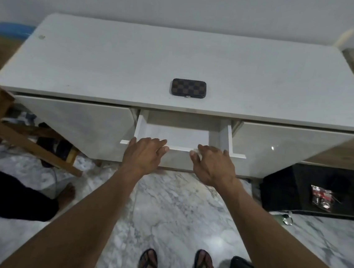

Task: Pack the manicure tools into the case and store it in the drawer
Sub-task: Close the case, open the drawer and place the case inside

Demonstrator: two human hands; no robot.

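The manicure case (188,88), brown checkered and closed, lies flat on the white cabinet top (113,61) near its front edge. Straight below it the middle drawer (173,133) is pulled partly out, and its white inside shows nothing in it. My left hand (145,154) holds the left part of the drawer's front edge, with the fingers hooked over the top. My right hand (214,164) holds the right part of that edge the same way. No loose manicure tools are in view.
Closed white fronts (72,123) flank the drawer on both sides. A wooden stool (19,130) and another person's foot (67,194) are at the left. A black low shelf (318,192) with small items stands at the right. My sandalled feet (176,267) stand on marble floor.
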